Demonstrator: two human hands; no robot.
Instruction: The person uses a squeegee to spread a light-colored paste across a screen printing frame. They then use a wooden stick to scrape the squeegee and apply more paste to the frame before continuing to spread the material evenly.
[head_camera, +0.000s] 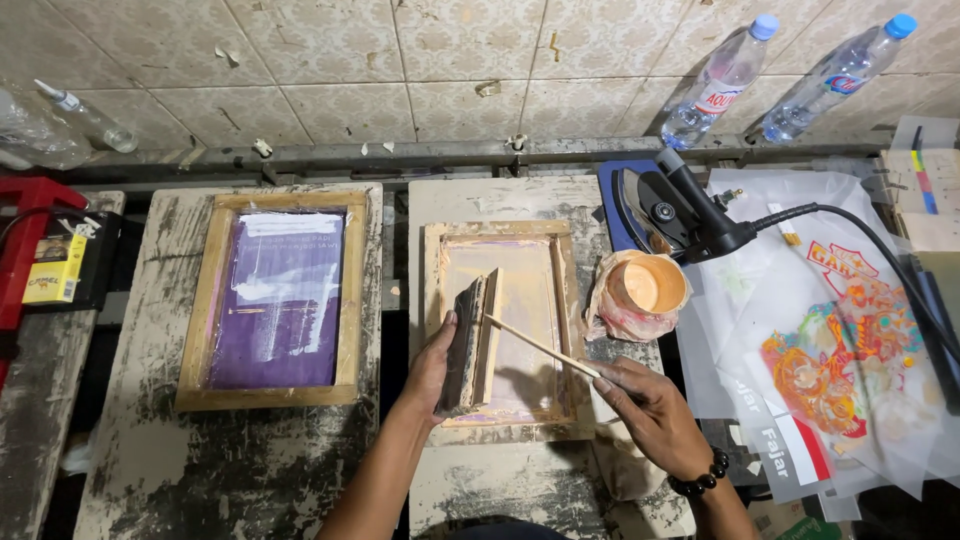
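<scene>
My left hand (432, 362) grips a wooden squeegee (472, 340), standing on edge inside a small wood-framed printing screen (563, 290). My right hand (640, 400) holds a thin wooden stick (540, 347) whose tip touches the squeegee's blade. An open tub of orange-tan ink (646, 286), wrapped in plastic, sits just right of the screen.
A larger wood-framed screen with purple mesh (276, 298) lies on the left board. A black iron (668, 213) with its cord rests behind the tub. Printed transfer sheets (838, 345) cover the right side. Two plastic bottles (720, 82) lean on the tiled wall. A yellow pack (54, 268) lies far left.
</scene>
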